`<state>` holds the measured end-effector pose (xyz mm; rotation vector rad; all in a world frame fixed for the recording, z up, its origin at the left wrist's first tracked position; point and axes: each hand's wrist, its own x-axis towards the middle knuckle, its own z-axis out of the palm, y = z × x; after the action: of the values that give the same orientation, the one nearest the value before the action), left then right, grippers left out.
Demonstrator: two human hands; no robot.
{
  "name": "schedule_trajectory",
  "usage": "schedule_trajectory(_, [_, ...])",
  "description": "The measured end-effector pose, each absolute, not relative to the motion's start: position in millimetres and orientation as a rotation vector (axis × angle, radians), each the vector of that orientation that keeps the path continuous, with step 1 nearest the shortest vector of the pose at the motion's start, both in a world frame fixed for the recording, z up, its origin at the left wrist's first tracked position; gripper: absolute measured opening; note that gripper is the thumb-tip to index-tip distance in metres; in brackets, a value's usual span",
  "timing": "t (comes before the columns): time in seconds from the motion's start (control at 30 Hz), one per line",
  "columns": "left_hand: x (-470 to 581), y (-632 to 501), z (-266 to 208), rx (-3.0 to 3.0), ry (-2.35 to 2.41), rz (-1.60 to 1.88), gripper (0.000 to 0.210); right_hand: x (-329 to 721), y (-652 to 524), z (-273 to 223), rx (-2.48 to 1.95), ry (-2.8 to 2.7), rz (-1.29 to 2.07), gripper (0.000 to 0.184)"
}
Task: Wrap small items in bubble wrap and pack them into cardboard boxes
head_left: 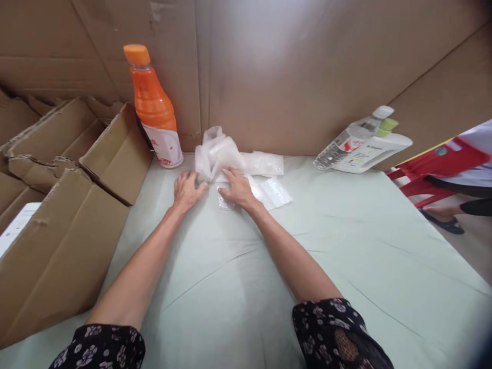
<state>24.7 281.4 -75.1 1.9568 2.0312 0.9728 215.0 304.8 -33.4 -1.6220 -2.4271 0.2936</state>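
Observation:
My left hand [186, 192] rests on the cloth with its fingers apart, at the left edge of a crumpled translucent plastic bag [220, 154]. Beside it, my right hand [239, 188] lies spread over pieces of clear bubble wrap [273, 193], its fingertips reaching the lower edge of the bag. A flatter strip of the same whitish plastic [265, 163] extends to the right of the crumpled part. Neither hand grips anything. Some of the bubble wrap is hidden beneath my right hand.
An orange drink bottle [156, 110] stands at the back left, beside a divided cardboard box [65, 241]. At the back right, a clear water bottle [346, 143] leans by a white bottle [372, 154]. Cardboard [269, 77] walls the back. Beyond the right edge are a red stool [442, 166] and a person's foot.

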Motion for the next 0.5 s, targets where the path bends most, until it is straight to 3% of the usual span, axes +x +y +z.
schedule_trajectory(0.13, [6.2,283.6,-86.1,1.781,2.114,1.289,0.035,203.0,294.7,-19.1,-1.569,-2.496,0.221,0.061])
schedule_trajectory(0.27, [5.5,277.7,-85.8,1.658,2.120,1.537,0.040,256.2,252.2,-13.0,-1.538,-2.303,-0.122,0.039])
schedule_trajectory(0.4, [13.7,272.1,-77.0,1.835,1.956,1.633,0.048,307.9,219.4,-39.4,-1.677,-2.269,-0.192,0.054])
schedule_trajectory(0.5, [19.2,270.7,-73.1,2.066,1.831,1.363,0.053,298.4,224.2,-60.9,-1.699,-2.379,-0.149,0.061])
